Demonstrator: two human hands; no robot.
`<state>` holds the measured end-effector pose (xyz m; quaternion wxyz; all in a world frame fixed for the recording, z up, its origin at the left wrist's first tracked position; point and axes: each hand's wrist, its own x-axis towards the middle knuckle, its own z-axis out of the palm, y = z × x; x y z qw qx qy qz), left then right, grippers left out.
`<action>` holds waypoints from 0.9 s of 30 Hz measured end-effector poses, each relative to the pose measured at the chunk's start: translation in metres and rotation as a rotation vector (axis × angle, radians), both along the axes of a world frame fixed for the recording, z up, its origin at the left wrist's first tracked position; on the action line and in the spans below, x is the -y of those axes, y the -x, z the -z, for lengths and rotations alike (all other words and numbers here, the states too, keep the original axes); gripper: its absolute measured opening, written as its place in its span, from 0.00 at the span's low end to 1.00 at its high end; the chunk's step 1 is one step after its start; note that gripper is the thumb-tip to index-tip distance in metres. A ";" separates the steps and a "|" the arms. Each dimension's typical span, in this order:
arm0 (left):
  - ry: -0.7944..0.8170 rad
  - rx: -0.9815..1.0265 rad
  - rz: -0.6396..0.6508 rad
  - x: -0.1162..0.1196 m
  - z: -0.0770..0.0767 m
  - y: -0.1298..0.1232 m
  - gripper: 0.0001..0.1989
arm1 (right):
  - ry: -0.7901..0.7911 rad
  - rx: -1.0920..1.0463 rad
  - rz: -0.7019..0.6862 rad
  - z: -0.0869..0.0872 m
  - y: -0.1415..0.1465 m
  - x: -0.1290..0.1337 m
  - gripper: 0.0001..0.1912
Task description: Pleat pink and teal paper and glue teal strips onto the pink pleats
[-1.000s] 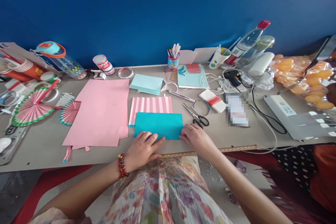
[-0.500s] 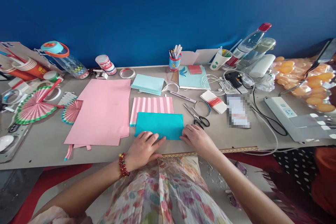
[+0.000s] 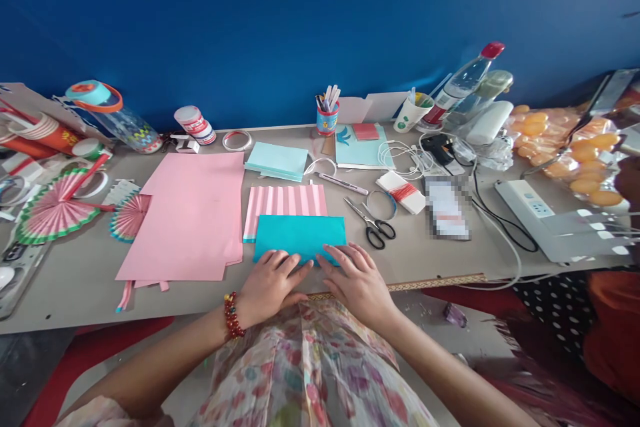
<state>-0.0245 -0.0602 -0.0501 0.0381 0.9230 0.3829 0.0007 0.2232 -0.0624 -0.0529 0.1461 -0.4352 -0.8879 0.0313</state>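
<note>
A teal sheet of paper point(image 3: 300, 230) lies flat near the table's front edge, overlapping a pleated pink-and-white striped paper point(image 3: 287, 199) behind it. My left hand point(image 3: 270, 283) rests on the teal paper's lower left edge with fingers stretched out. On its lower right part lies my right hand point(image 3: 357, 280), fingers spread and pressing down. The fingertips of both hands cover bits of the paper's near edge. Black-handled scissors point(image 3: 373, 223) lie with blades parted to the right of the teal paper.
Large pink sheets point(image 3: 193, 213) lie at left beside pleated paper fans point(image 3: 60, 203). Behind the striped paper are light blue sheets point(image 3: 277, 159) and a utility knife point(image 3: 343, 183). A phone point(image 3: 447, 207), cables and a power strip point(image 3: 530, 200) occupy the right; bottles stand along the wall.
My right hand has moved left from the teal paper's right corner onto its lower right part, with its fingers now spread. My left hand stays at the paper's lower left edge.
</note>
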 end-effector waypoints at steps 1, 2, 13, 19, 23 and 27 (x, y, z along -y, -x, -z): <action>0.001 0.000 -0.006 0.000 0.000 0.000 0.28 | 0.004 0.006 0.005 0.002 0.003 0.003 0.20; 0.003 0.002 -0.009 0.000 0.000 0.000 0.28 | 0.010 0.015 0.018 0.005 0.004 0.006 0.21; 0.015 0.039 -0.015 0.001 0.004 0.002 0.29 | 0.022 0.040 0.245 0.012 -0.038 0.032 0.22; -0.014 0.028 0.000 0.000 0.002 0.001 0.27 | 0.002 -0.075 0.243 0.005 -0.024 0.035 0.25; -0.018 0.006 -0.001 -0.001 -0.002 -0.002 0.28 | 0.056 -0.047 0.101 0.001 0.002 0.026 0.26; -0.001 0.013 -0.023 0.002 -0.001 -0.001 0.32 | 0.074 -0.038 0.115 0.009 0.008 0.022 0.23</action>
